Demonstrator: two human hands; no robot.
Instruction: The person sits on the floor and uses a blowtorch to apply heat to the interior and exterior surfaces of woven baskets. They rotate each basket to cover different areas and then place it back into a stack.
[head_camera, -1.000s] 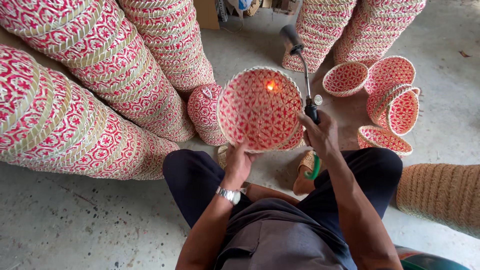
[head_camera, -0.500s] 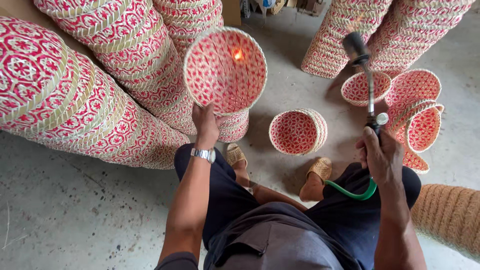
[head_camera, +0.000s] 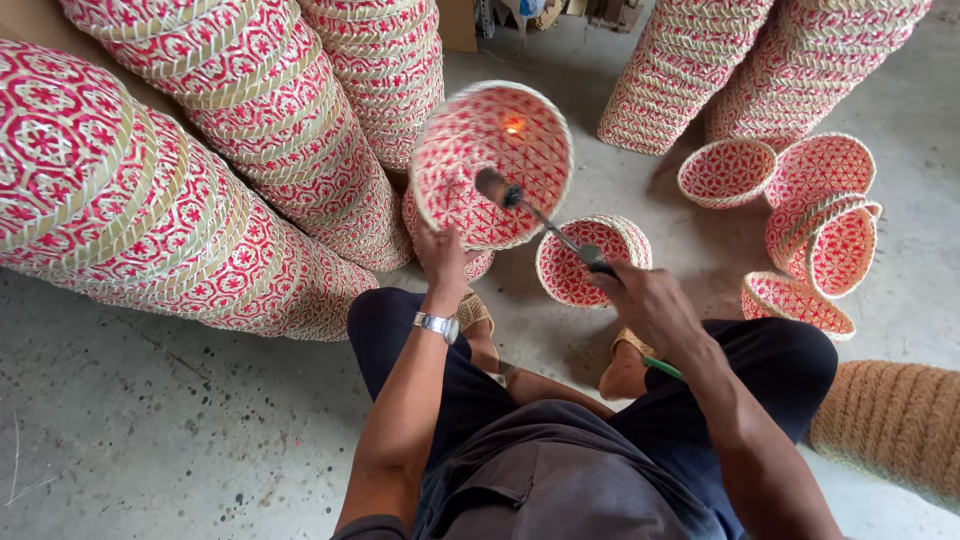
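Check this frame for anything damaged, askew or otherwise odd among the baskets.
One thing stands out: a small orange glow shows inside the red-and-cream woven basket that the left hand holds up, just past the nozzle of the torch in the right hand. The loose baskets at right lie tipped at mixed angles.

We find only one package here: a plain brown cardboard box (head_camera: 456, 26). It stands on the floor beyond the raised basket (head_camera: 470, 130), a little to the left of that basket's top rim and well apart from it. We see one flat side (the upper part is cut by the picture's edge). Whether this side has any label or print, we cannot tell.
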